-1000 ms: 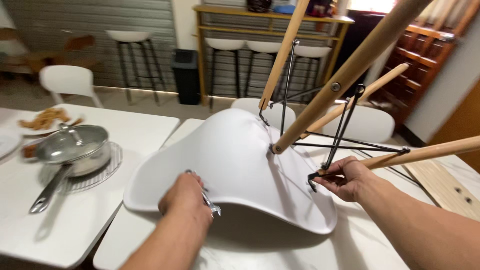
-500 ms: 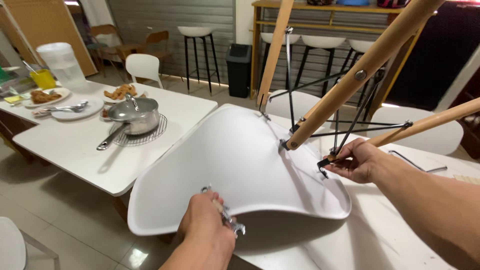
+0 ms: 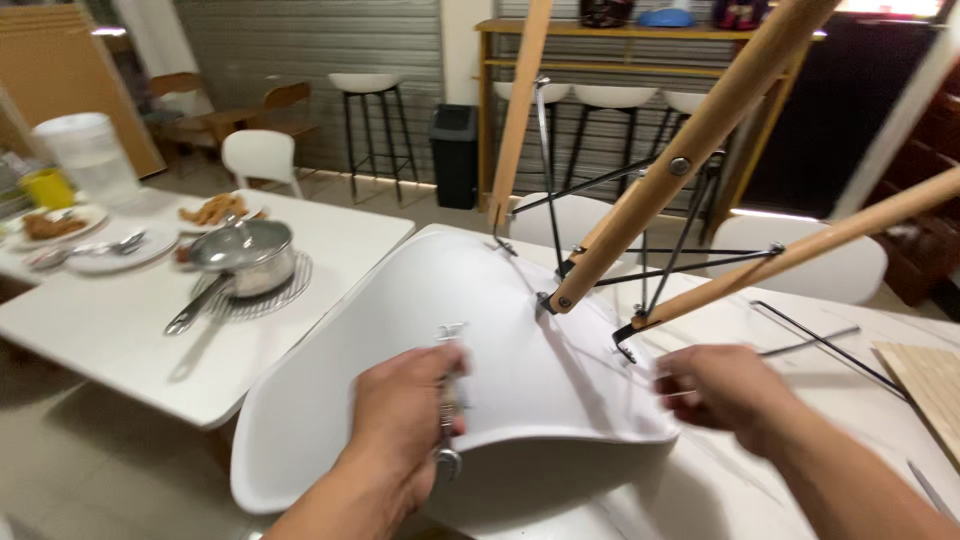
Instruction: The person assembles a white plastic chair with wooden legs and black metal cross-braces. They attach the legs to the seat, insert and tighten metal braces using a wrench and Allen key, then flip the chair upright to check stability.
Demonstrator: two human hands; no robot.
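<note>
A white plastic chair shell (image 3: pixel 500 330) lies upside down on a white table (image 3: pixel 720 490), its wooden legs (image 3: pixel 690 150) and black wire braces pointing up. My left hand (image 3: pixel 400 420) rests on the underside of the shell, closed around a small metal wrench (image 3: pixel 447 400). My right hand (image 3: pixel 720 385) hovers just right of the shell's edge, below the black leg bracket (image 3: pixel 625 345); it is blurred, fingers curled, and I cannot tell whether it holds anything.
A second white table (image 3: pixel 130 330) on the left carries a lidded steel saucepan (image 3: pixel 245 260) on a trivet, plates of food and a plastic jug (image 3: pixel 90 155). A loose black wire brace (image 3: pixel 830 345) and a wooden board (image 3: pixel 930 385) lie at right. Stools and a bin stand behind.
My left hand has lifted the wrench upright on the shell. My right hand has come off the leg bracket and dropped lower and to the right. The view has swung left.
</note>
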